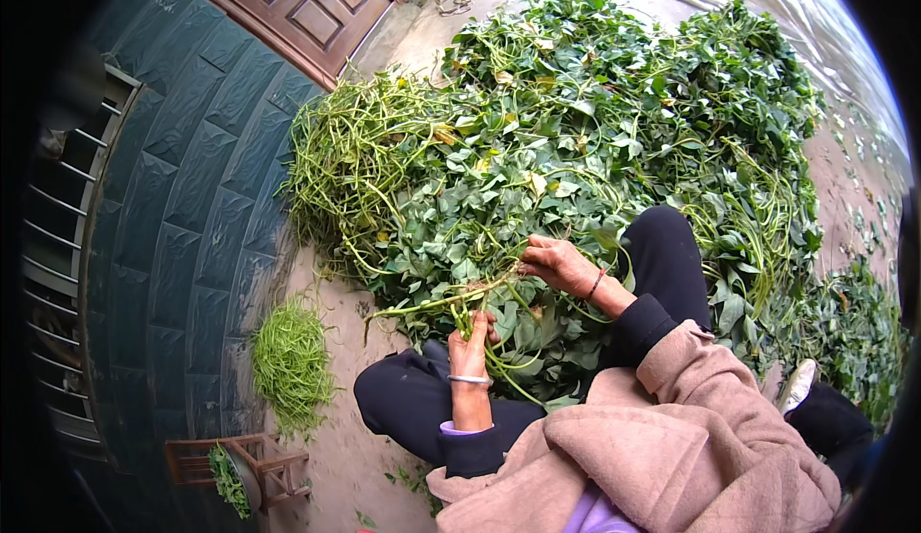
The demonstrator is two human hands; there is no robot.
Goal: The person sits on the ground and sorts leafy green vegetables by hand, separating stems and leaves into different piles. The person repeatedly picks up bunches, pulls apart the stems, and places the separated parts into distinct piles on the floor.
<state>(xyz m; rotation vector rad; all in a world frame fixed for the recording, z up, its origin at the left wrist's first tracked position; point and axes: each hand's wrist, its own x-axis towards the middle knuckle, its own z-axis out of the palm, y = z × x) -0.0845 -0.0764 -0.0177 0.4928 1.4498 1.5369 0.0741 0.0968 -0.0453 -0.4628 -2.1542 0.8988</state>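
Between my hands runs a thick green vine stem (424,305) with brownish, root-like strands at its middle. My left hand (471,342), a silver-coloured bangle at its wrist, grips several thin green stalks below that vine. Up and to the right, my right hand (557,263) pinches the vine's brownish end; a dark red cord circles that wrist. Lobed leaves (547,349) hang between my knees under both hands. Just beyond lies a large heap of leafy vines (575,144), which look like sweet potato vines. Some fingertips are hidden.
Bare, stripped vines (352,159) are heaped at the left. A small pile of cut green stalks (291,367) lies on the concrete floor (345,461). Near the tiled wall (180,245), a wooden stool (284,472) stands by a bowl of leaves (230,486). Another person's shoe (799,385) is at right.
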